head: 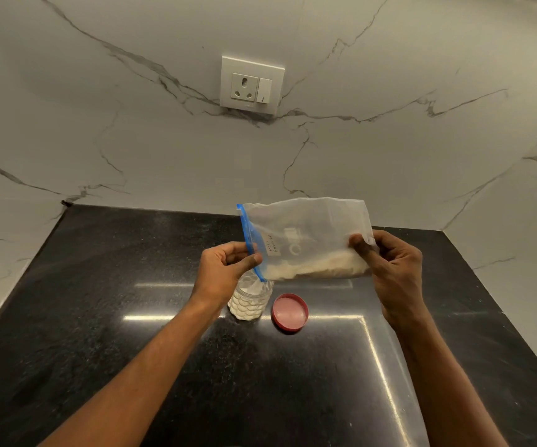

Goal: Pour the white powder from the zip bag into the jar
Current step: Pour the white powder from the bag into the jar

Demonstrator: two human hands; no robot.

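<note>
I hold a clear zip bag (306, 230) sideways in the air over the black counter, its blue zip edge on the left. White powder (318, 270) lies along the bag's lower side. My left hand (225, 269) pinches the blue zip edge. My right hand (393, 269) grips the bag's opposite end. Below the zip edge stands a clear jar (250, 302) with white powder in it, partly hidden by my left hand. Whether powder is falling I cannot tell.
A red lid (290, 312) lies upside down on the black counter (131, 285), just right of the jar. A marble wall with a white socket and switch (251, 85) rises behind the counter.
</note>
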